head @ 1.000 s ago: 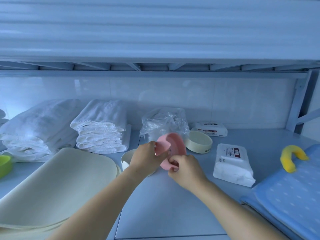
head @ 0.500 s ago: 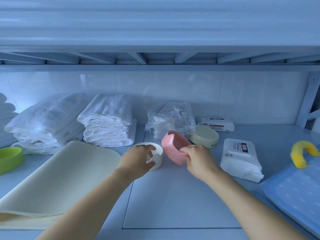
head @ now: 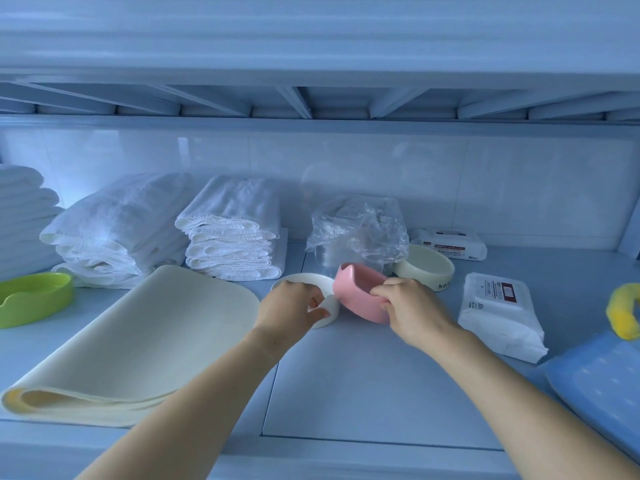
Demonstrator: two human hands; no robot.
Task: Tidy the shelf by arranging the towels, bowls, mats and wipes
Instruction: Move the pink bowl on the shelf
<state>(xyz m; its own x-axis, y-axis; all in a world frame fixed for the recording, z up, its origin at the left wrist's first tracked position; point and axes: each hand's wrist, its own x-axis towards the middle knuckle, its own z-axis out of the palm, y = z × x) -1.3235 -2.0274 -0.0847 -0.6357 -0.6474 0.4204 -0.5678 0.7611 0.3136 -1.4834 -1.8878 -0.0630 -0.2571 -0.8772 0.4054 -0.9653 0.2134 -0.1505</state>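
My right hand (head: 414,311) grips the near rim of a pink bowl (head: 360,292), which is tilted with its far side up. Just left of it stands a white bowl (head: 320,282), and my left hand (head: 289,310) grips its near rim, thumb on the outside. A cream bowl (head: 427,266) sits behind on the right, a green bowl (head: 33,297) at far left. Folded cream mats (head: 131,344) lie front left. White towel stacks (head: 235,233) (head: 114,233) line the back. Two wipes packs (head: 498,315) (head: 450,242) lie to the right.
A crumpled clear plastic bag (head: 356,233) sits behind the bowls. A blue dotted mat (head: 602,382) with a yellow curved object (head: 625,315) on it lies at the right. The upper shelf's underside (head: 311,105) hangs low overhead. Bare shelf surface (head: 363,386) lies between my forearms.
My left hand let go of the pink bowl and took hold of the white bowl. My right hand lowered the pink bowl toward the shelf beside the white bowl.
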